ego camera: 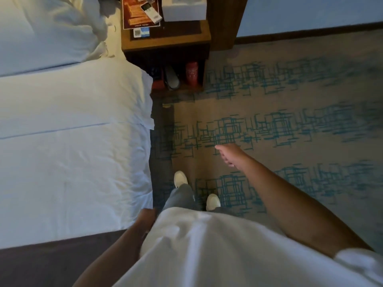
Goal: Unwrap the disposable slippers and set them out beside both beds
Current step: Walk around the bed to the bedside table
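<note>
No unwrapped slippers lie on the carpet. In the nightstand's lower shelf [178, 89] a grey and white flat pack [171, 79] leans upright; it could be wrapped slippers, but it is too dark to tell. My right hand [227, 155] reaches forward over the carpet, fingers loosely apart and holding nothing. My left hand [147, 216] hangs by my hip at the bed's edge, its fingers hidden behind my white shirt. The white bed [72, 154] lies along my left side.
The wooden nightstand top [165, 41] carries a remote [151, 12], a printed card and a white box [183, 9]. A red cylinder [191, 73] and a red box [158, 83] share the lower shelf. Patterned carpet [290, 125] stretches right. My white shoes [180, 179] stand beside the bed.
</note>
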